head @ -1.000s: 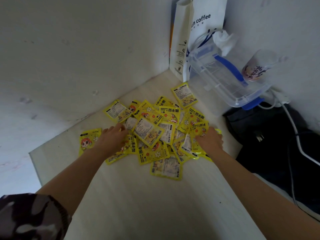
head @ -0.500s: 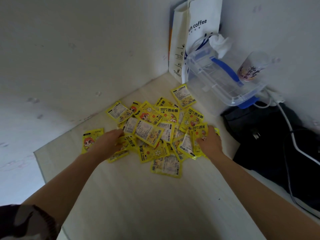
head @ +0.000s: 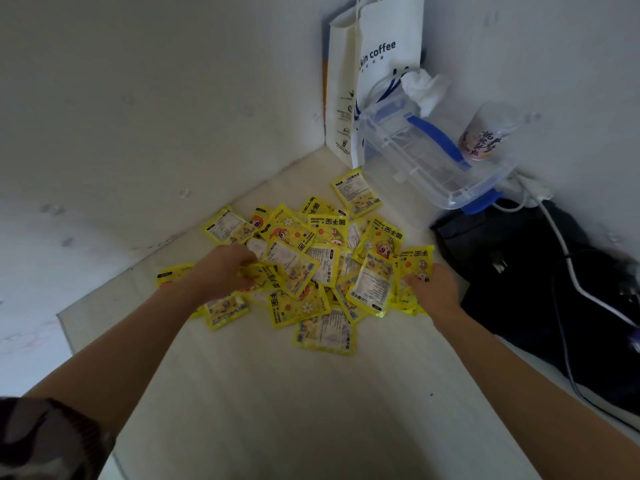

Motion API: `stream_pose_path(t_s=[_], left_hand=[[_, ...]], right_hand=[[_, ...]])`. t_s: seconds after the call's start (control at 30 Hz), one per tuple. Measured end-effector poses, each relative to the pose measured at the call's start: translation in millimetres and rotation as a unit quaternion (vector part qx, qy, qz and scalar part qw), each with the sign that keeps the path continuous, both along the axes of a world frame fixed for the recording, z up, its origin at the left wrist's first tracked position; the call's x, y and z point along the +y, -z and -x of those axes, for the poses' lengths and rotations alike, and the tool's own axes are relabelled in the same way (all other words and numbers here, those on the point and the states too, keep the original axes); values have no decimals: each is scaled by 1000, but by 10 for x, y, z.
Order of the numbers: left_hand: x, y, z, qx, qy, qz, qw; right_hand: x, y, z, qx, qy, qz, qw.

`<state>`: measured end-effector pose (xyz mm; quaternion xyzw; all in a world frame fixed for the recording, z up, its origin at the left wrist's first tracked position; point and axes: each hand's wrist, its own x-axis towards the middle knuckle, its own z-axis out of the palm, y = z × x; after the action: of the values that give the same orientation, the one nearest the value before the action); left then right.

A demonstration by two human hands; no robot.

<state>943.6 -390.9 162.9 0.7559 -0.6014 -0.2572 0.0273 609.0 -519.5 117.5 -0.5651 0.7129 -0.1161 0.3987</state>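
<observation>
A pile of several yellow hand-warmer packets lies on a pale table in a corner between white walls. My left hand is at the pile's left side, its fingers curled round a packet that is lifted off the heap. At the right edge of the pile, my right hand has its fingers curled on yellow packets. One packet lies apart at the back, another at the front.
A clear plastic box with blue clips lies tilted at the back right, next to a white paper coffee bag. A printed cup stands behind the box. A black bag with a white cable fills the right side.
Both hands have closed in on the pile. The left hand now grips and lifts a packet, and the packets by the right hand have bunched up toward the middle.
</observation>
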Motion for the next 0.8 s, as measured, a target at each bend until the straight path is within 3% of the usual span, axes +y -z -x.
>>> stream_pose_path(t_s=[0.2, 0.3, 0.47, 0.63, 0.8], left_hand=[[-416, 127, 272, -13, 87, -21, 996], [-580, 157, 362, -50, 107, -39, 992], [-694, 249, 366, -73, 96, -41, 992], [-680, 292, 377, -53, 84, -70, 993], [-598, 310, 304, -64, 64, -77, 993]], right_hand=[[-27, -16, -20, -160, 126, -109, 973], [41, -2, -135, -195, 132, -152, 960], [120, 119, -335, -131, 71, -116, 982], [146, 101, -478, 12, 9, -93, 996], [185, 109, -525, 27, -26, -88, 995]])
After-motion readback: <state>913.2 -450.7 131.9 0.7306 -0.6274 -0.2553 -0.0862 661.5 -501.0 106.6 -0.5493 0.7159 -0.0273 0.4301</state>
